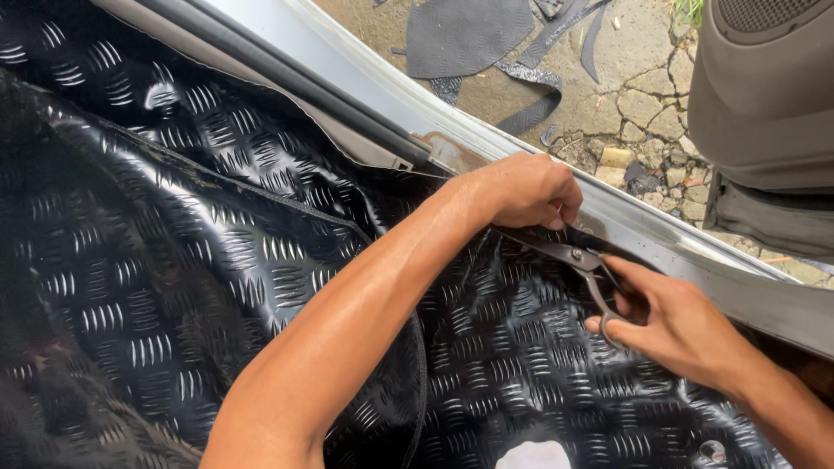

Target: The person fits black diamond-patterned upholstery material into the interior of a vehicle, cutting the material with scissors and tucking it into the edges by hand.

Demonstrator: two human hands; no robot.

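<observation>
Your right hand [673, 326] grips the scissors [578, 265] through their handle loops, blades pointing left. Your left hand [526, 191] pinches the edge of the glossy black tread-patterned mat [217, 260] just beside the blades, against the grey door sill [660, 239].

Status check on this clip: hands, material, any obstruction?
Right hand working scissors. Left hand pinching the black patterned mat edge at the door sill. Blades partly hidden under left hand. Nothing blocking.
</observation>
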